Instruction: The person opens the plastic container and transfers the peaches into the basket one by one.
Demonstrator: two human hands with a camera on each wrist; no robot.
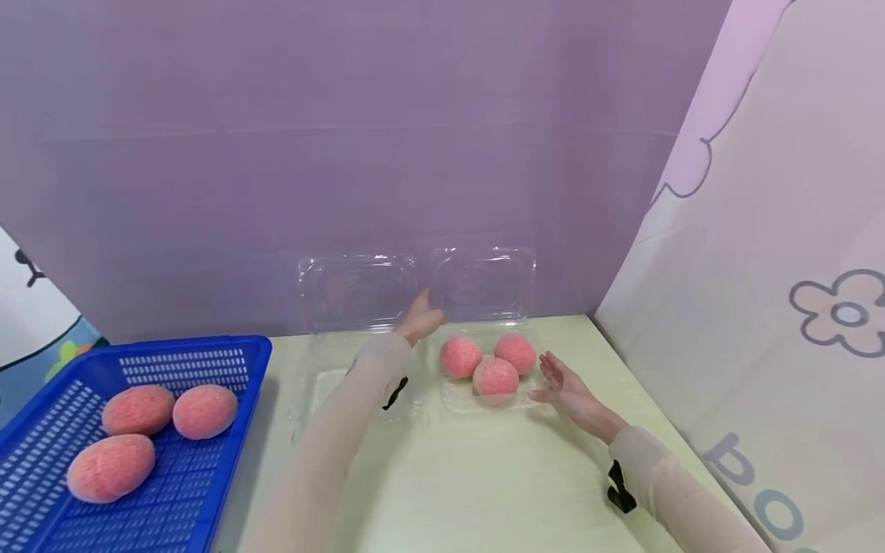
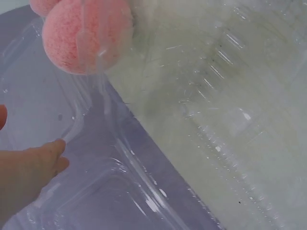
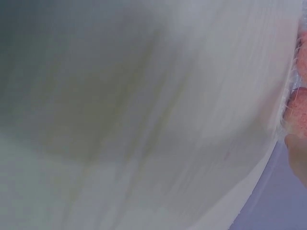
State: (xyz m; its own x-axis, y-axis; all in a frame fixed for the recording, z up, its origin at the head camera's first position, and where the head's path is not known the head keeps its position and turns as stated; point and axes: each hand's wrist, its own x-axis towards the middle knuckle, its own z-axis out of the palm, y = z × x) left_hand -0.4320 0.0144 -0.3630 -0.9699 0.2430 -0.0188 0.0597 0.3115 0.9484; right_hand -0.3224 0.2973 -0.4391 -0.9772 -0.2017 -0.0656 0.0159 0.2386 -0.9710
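Flanking container edges (image 1: 470,407), left hand (image 1: 421,318), right hand (image 1: 568,389); roomy tabletop (image 1: 470,484) between sleeves (image 1: 332,453)

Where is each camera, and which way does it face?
Head: head-worn, looking forward and down at blue basket, clear containers and pink balls; left hand, right hand and sleeves show.
Left wrist: wrist-worn, facing containers and pink balls; left hand partly shows.
Right wrist: wrist-worn, mostly facing a pale surface; right hand partly shows.
Both wrist views share pink balls.

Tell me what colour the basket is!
The basket is blue; it shows best in the head view.
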